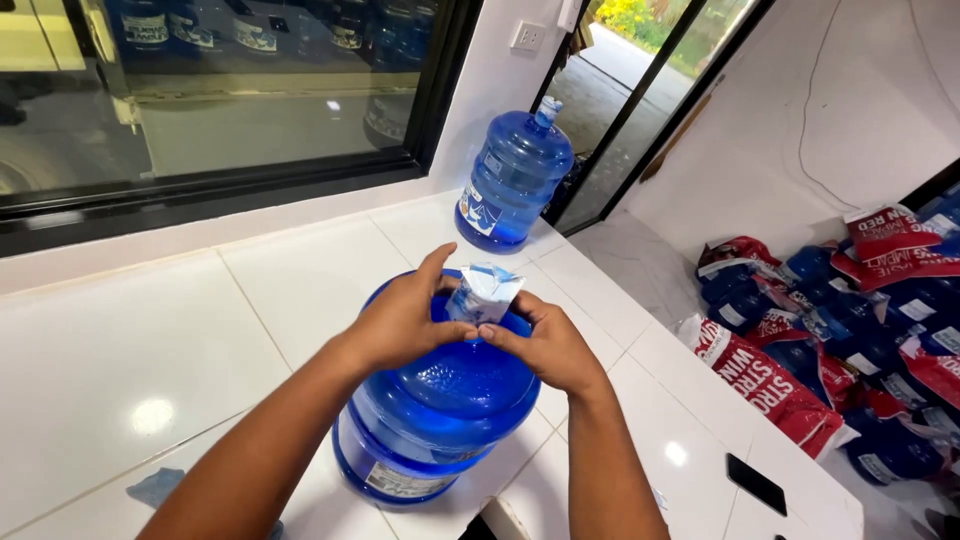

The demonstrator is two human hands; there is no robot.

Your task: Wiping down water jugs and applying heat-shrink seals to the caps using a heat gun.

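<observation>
White tiles cover the counter (150, 340) under a dark window (220, 90), and the large blue water bottle (440, 410) stands upright on it, near the front edge, directly under both hands. The left hand (400, 322) curls around the neck from one side, with its thumb raised, and the right hand (550, 345) meets it from the other side; both are pinching the thin clear plastic seal (485, 293) that sits over the mouth of the bottle. For this step, in my judgement, it is best that the fingers press evenly all around, so the film goes down straight and does not wrinkle or tilt to one side. The bottle should stay flat on the tiles and not rock. A second blue bottle (515, 175) with its cap on stands farther back near the open door, well apart. On the right, many red and blue bags (860, 330) lie in a pile on the floor, and a small dark phone (755, 483) rests on the counter edge.
</observation>
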